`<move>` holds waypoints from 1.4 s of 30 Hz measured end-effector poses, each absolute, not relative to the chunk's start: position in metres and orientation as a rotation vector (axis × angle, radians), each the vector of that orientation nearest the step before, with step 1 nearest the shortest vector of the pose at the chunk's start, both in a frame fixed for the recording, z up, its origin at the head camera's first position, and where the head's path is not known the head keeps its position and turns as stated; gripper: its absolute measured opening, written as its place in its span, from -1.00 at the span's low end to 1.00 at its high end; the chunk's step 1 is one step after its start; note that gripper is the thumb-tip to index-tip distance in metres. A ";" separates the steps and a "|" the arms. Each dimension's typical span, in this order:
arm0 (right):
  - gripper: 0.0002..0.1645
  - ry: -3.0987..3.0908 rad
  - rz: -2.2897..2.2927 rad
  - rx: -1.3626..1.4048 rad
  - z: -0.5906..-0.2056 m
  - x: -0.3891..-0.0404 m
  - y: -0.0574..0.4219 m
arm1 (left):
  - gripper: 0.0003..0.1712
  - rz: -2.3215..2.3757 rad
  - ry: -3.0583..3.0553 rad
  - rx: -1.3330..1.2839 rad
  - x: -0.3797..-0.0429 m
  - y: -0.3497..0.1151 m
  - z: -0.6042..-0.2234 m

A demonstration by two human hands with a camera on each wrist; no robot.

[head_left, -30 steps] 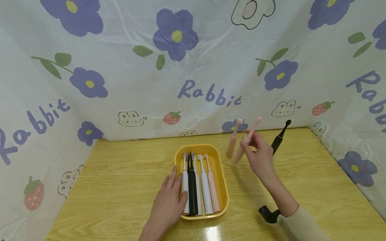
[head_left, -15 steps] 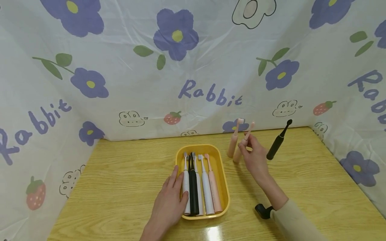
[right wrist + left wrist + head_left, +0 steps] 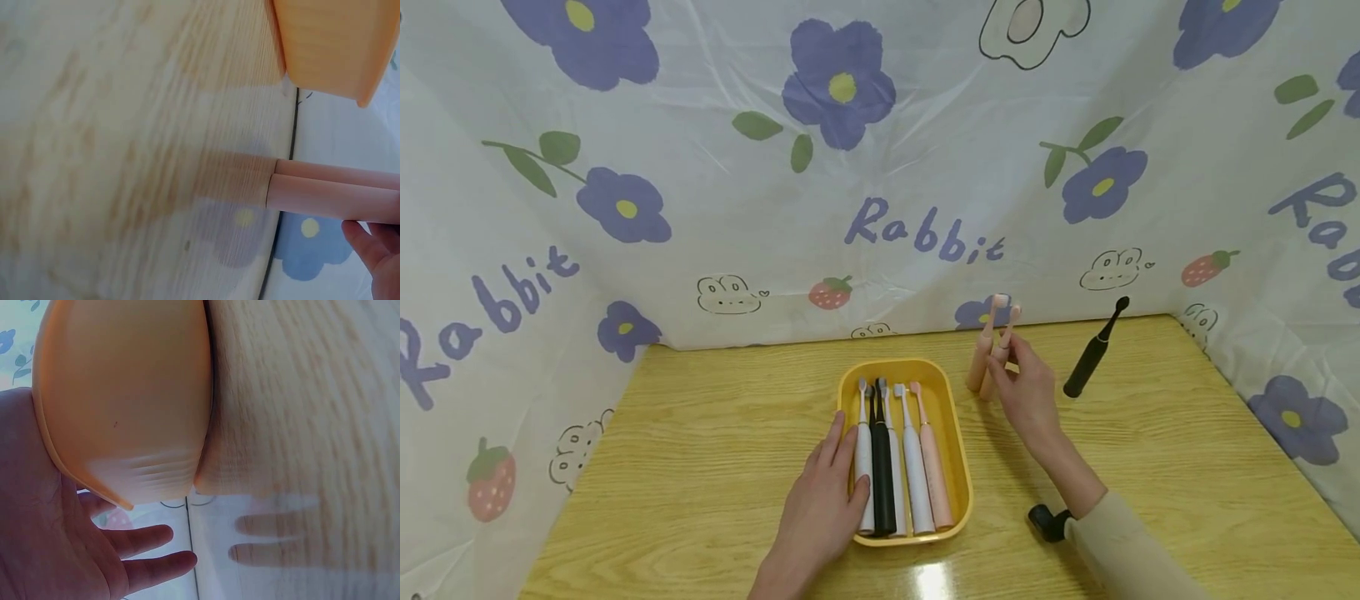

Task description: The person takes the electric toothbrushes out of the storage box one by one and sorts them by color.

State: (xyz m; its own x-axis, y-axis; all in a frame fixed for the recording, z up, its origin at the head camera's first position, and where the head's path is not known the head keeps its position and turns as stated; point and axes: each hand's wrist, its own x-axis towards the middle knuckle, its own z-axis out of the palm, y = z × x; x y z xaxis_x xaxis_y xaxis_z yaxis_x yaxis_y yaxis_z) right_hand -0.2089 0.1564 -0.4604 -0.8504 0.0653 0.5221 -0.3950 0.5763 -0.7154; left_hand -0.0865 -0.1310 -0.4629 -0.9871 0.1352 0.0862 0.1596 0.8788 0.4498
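My right hand (image 3: 1028, 387) pinches a pink electric toothbrush (image 3: 331, 197) that stands upright right of the tray. Close beside it stands another pink toothbrush (image 3: 980, 362); in the right wrist view their handles appear side by side. My left hand (image 3: 820, 500) rests along the left rim of the yellow tray (image 3: 966, 492), fingers fairly straight outside the wall, thumb over the rim. Inside the tray lie several toothbrushes with heads away from me: a white one (image 3: 864, 475), a black one (image 3: 883, 475), another white one (image 3: 916, 475) and a pink one (image 3: 936, 475) among them.
A black electric toothbrush (image 3: 1087, 367) stands upright farther right. Behind the wooden table (image 3: 715, 450) hangs a white cloth (image 3: 715, 208) with printed flowers, which also covers both sides. A black object (image 3: 1047, 523) sits by my right cuff.
My right hand has brought the pink toothbrush left and down, from apart and tilted to upright beside the other pink one. My left hand has stayed on the tray.
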 end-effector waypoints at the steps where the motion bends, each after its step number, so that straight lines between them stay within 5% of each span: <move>1: -0.57 -2.309 1.223 0.263 -0.460 -0.209 0.156 | -0.27 -0.724 -2.995 -0.233 -0.087 -0.131 -0.463; 12: -0.49 -2.352 1.244 0.238 -0.461 -0.211 0.156 | -0.27 -0.729 -2.994 -0.229 -0.086 -0.130 -0.461; 21: -0.23 -2.249 1.319 0.148 -0.449 -0.206 0.153 | -0.27 -0.744 -2.979 -0.245 -0.085 -0.130 -0.461; 34: -0.36 -1.837 1.319 0.482 -0.406 -0.187 0.116 | -0.28 -0.748 -2.981 -0.251 -0.086 -0.130 -0.460; 42: -0.33 -1.967 1.836 0.504 -0.409 -0.175 0.078 | -0.26 -0.744 -3.001 -0.238 -0.087 -0.130 -0.461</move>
State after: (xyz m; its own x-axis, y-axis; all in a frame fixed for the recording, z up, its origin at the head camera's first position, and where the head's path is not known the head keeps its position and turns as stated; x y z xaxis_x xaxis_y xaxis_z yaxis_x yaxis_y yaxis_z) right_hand -0.1749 0.0780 -0.4091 -0.8545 0.0096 0.5194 -0.5175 0.0712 -0.8527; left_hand -0.0869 -0.1298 -0.4607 -0.9874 0.1388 0.0764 0.1584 0.8733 0.4608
